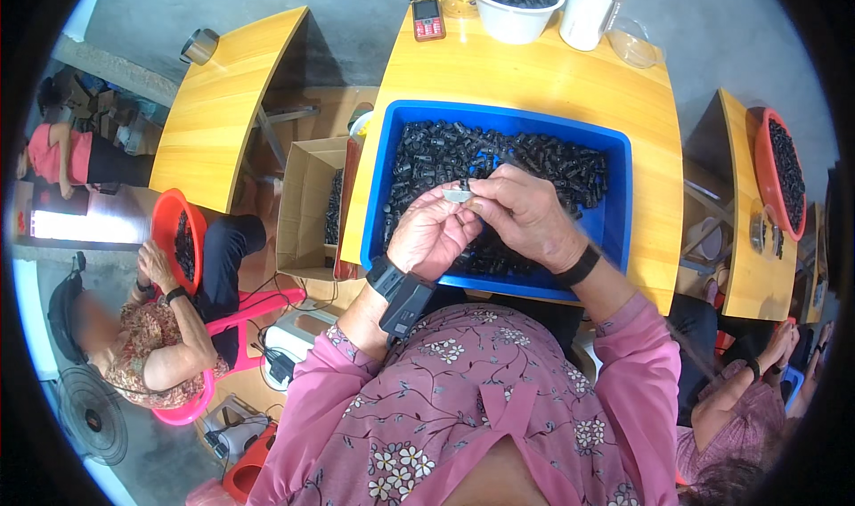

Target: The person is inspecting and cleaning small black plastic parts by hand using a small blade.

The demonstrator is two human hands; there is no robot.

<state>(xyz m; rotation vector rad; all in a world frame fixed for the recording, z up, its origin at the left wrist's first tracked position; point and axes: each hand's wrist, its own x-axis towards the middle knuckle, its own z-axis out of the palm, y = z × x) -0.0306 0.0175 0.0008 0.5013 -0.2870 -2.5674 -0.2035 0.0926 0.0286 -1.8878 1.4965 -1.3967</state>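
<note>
Over the blue tub (514,109), my left hand (435,232) and my right hand (524,210) meet fingertip to fingertip. A small black part (463,185) and a flat light-grey piece (458,196) show between them. My left fingers are closed around the black part, palm turned up. The right thumb and forefinger pinch from the other side; what they grip is mostly covered by the fingers. Beneath both hands lie many small black plastic parts (436,154), heaped in the tub, with a little blue bottom showing through.
On the yellow table (525,78) stand a phone (428,19), a white bowl (517,25) of black parts, a white jug (590,9) and a clear jar (632,43). A cardboard box (307,208) is left of the table. People sit on both sides, near red basins (160,225).
</note>
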